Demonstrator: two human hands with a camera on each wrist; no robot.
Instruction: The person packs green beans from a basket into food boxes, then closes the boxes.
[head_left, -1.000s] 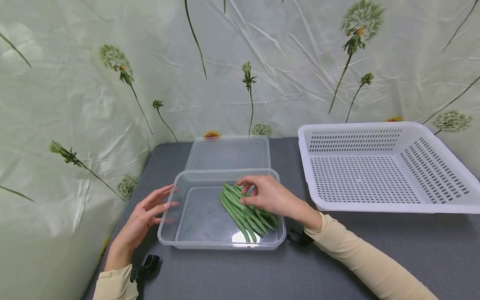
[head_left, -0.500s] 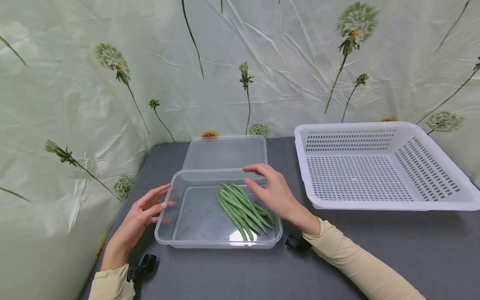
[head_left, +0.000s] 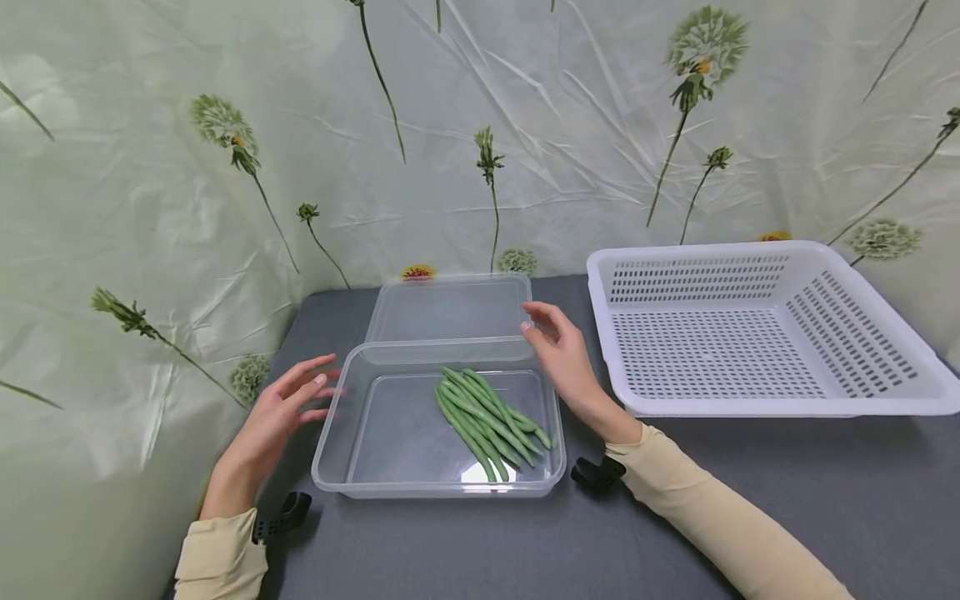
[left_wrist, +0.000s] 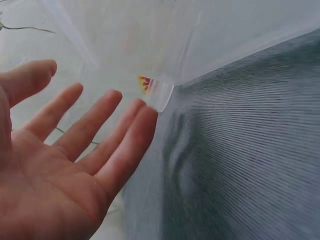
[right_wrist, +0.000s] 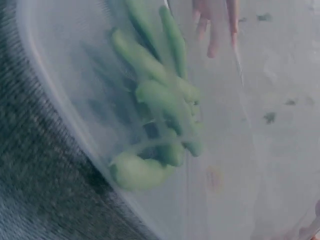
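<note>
A clear plastic food container [head_left: 390,442] stands on the table in the head view, with a bundle of green beans [head_left: 487,417] lying slanted in its right half. Beside its left wall is my left hand [head_left: 270,421], fingers spread and holding nothing; the left wrist view shows the bare palm [left_wrist: 55,200] just off the container. My right hand [head_left: 567,371] hovers by the far right corner, fingers loosely bent and nothing in them; contact with the rim cannot be made out. Through the cloudy wall the right wrist view shows the green beans [right_wrist: 160,100].
Behind the container lies its clear flat lid [head_left: 450,308]. A large white perforated basket [head_left: 720,358] stands at the right with nothing in it. Grey cloth [head_left: 450,550] covers the table, and a flower-print curtain [head_left: 420,200] hangs along the back and left.
My right hand has let go of the green beans, risen out of the container and moved right and back to its corner. My left hand has drawn slightly left from the wall.
</note>
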